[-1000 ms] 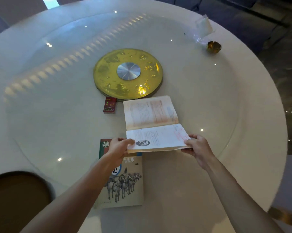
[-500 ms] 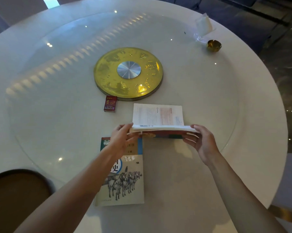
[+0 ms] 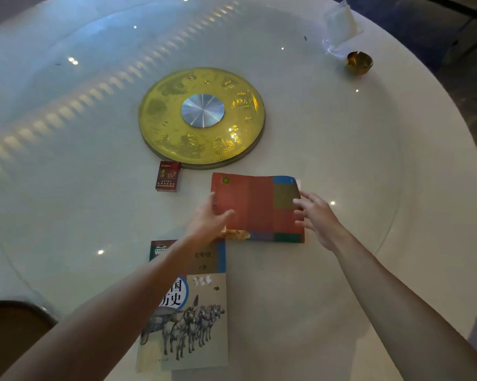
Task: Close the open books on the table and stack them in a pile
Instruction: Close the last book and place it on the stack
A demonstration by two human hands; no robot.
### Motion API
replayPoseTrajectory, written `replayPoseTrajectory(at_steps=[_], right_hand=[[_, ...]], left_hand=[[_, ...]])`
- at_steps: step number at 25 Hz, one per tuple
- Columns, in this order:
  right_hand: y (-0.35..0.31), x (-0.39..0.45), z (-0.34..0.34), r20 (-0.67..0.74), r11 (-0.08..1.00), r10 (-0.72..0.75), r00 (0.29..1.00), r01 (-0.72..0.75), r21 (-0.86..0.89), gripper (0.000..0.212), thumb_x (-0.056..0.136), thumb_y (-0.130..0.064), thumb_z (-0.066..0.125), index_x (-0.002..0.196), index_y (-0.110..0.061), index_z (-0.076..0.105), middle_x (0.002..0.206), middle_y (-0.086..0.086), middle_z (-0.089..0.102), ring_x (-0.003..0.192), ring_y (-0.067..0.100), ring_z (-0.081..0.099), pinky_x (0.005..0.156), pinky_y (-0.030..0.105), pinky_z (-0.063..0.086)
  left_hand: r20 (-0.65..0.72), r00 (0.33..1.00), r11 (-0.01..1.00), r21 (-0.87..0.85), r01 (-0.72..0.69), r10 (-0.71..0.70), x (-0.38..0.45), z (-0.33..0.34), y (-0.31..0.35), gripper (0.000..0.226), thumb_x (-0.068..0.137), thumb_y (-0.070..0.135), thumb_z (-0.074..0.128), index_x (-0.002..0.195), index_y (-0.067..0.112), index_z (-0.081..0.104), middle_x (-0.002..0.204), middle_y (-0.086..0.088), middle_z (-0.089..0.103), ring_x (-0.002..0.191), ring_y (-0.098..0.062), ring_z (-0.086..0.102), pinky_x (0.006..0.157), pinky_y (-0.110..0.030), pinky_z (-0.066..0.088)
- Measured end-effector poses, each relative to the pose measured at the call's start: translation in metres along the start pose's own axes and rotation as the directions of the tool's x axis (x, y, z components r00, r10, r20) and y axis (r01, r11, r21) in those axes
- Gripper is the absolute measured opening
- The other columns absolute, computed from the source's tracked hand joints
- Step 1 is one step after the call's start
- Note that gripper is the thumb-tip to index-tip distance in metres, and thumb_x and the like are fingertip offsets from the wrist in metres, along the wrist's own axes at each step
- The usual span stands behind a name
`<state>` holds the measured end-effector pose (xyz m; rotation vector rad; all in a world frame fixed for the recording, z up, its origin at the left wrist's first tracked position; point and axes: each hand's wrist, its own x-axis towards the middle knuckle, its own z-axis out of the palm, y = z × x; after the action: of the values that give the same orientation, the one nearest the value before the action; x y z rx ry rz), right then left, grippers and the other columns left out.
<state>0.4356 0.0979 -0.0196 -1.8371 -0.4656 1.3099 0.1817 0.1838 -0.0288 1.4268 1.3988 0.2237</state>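
Observation:
A red-covered book (image 3: 259,204) lies closed and flat on the round white table (image 3: 396,243), just in front of the gold disc. My left hand (image 3: 208,220) holds its left edge, thumb on the cover. At the book's right edge my right hand (image 3: 315,215) has its fingers spread, fingertips touching the cover. A second closed book with horses on its cover (image 3: 199,312) lies nearer to me, its top left corner hidden under my left forearm. Its top right corner sits close to the red book's lower left corner.
A gold disc with a silver hub (image 3: 201,116) sits at the table's centre. A small red box (image 3: 168,176) lies left of the red book. A gold bowl (image 3: 358,62) and a clear plastic bag (image 3: 340,23) stand far right. A dark chair back (image 3: 9,334) shows bottom left.
The open book has been folded shut; its pages are hidden and the red cover now faces up. My right hand has let go of the edge and spread its fingers.

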Motion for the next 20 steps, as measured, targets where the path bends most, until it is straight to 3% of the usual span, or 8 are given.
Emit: replayPoseTrajectory(at_steps=[3, 6, 8, 12, 14, 16, 20], right_hand=[[0.012, 0.010, 0.003, -0.181, 0.998, 0.001, 0.984, -0.012, -0.057, 0.049, 0.098, -0.017, 0.059, 0.146, -0.013, 0.052, 0.116, -0.006, 0.064, 0.096, 0.010, 0.061, 0.080, 0.028, 0.048], [0.034, 0.015, 0.001, -0.325, 0.993, 0.104, 0.940, -0.117, -0.020, 0.037, 0.095, -0.021, 0.061, 0.128, -0.005, 0.059, 0.116, 0.005, 0.063, 0.104, 0.022, 0.060, 0.077, 0.031, 0.047], [0.042, 0.017, 0.000, -0.303, 0.989, 0.145, 0.942, -0.139, 0.040, 0.020, 0.090, -0.024, 0.061, 0.104, -0.009, 0.062, 0.098, 0.009, 0.068, 0.092, 0.024, 0.064, 0.066, 0.032, 0.049], [0.039, 0.014, -0.005, -0.157, 0.979, 0.205, 0.966, -0.201, 0.042, 0.007, 0.090, -0.016, 0.064, 0.090, -0.011, 0.069, 0.077, 0.005, 0.064, 0.060, 0.016, 0.055, 0.053, 0.028, 0.040], [0.038, 0.009, -0.011, -0.108, 0.976, 0.218, 0.970, -0.214, 0.049, 0.004, 0.089, -0.012, 0.067, 0.086, -0.012, 0.068, 0.077, 0.006, 0.062, 0.059, 0.015, 0.049, 0.057, 0.030, 0.037], [0.035, 0.002, -0.016, -0.086, 0.980, 0.194, 0.977, -0.189, 0.064, 0.003, 0.089, -0.013, 0.067, 0.086, -0.012, 0.066, 0.076, 0.004, 0.064, 0.062, 0.017, 0.053, 0.062, 0.032, 0.041], [0.010, -0.016, -0.014, -0.024, 0.973, 0.060, 0.998, -0.053, 0.227, 0.007, 0.091, -0.010, 0.063, 0.093, -0.012, 0.069, 0.075, 0.001, 0.072, 0.064, 0.017, 0.065, 0.062, 0.029, 0.053]], left_hand=[[0.064, 0.975, 0.895, 0.388, -0.219, 0.211, 0.006, 0.024, -0.007, 0.076, 0.083, 0.043, 0.074, 0.150, 0.025, 0.044, 0.144, 0.004, 0.047, 0.125, -0.017, 0.050, 0.104, -0.034, 0.044], [0.177, 0.951, 0.733, 0.607, -0.308, 0.253, 0.013, 0.050, -0.010, 0.080, 0.078, 0.052, 0.074, 0.149, 0.031, 0.044, 0.155, -0.002, 0.038, 0.142, -0.033, 0.032, 0.114, -0.048, 0.032], [0.202, 0.945, 0.634, 0.703, -0.324, 0.259, 0.013, 0.063, -0.011, 0.082, 0.078, 0.056, 0.073, 0.150, 0.034, 0.040, 0.155, -0.005, 0.037, 0.144, -0.042, 0.027, 0.114, -0.057, 0.029], [0.242, 0.934, 0.515, 0.784, -0.347, 0.261, 0.015, 0.070, -0.011, 0.090, 0.077, 0.056, 0.076, 0.152, 0.030, 0.034, 0.150, -0.012, 0.039, 0.143, -0.051, 0.026, 0.115, -0.065, 0.028], [0.292, 0.926, 0.518, 0.768, -0.375, 0.237, 0.013, 0.070, -0.009, 0.093, 0.074, 0.053, 0.079, 0.150, 0.025, 0.033, 0.149, -0.015, 0.038, 0.144, -0.055, 0.023, 0.116, -0.067, 0.023], [0.291, 0.918, 0.558, 0.729, -0.396, 0.270, 0.009, 0.067, -0.005, 0.080, 0.075, 0.041, 0.080, 0.140, 0.016, 0.041, 0.144, -0.015, 0.043, 0.143, -0.053, 0.029, 0.114, -0.067, 0.028], [0.166, 0.848, 0.688, 0.517, -0.509, 0.503, -0.006, 0.054, 0.000, 0.031, 0.075, 0.020, 0.075, 0.102, 0.015, 0.060, 0.116, -0.005, 0.060, 0.102, -0.025, 0.055, 0.087, -0.044, 0.051]])
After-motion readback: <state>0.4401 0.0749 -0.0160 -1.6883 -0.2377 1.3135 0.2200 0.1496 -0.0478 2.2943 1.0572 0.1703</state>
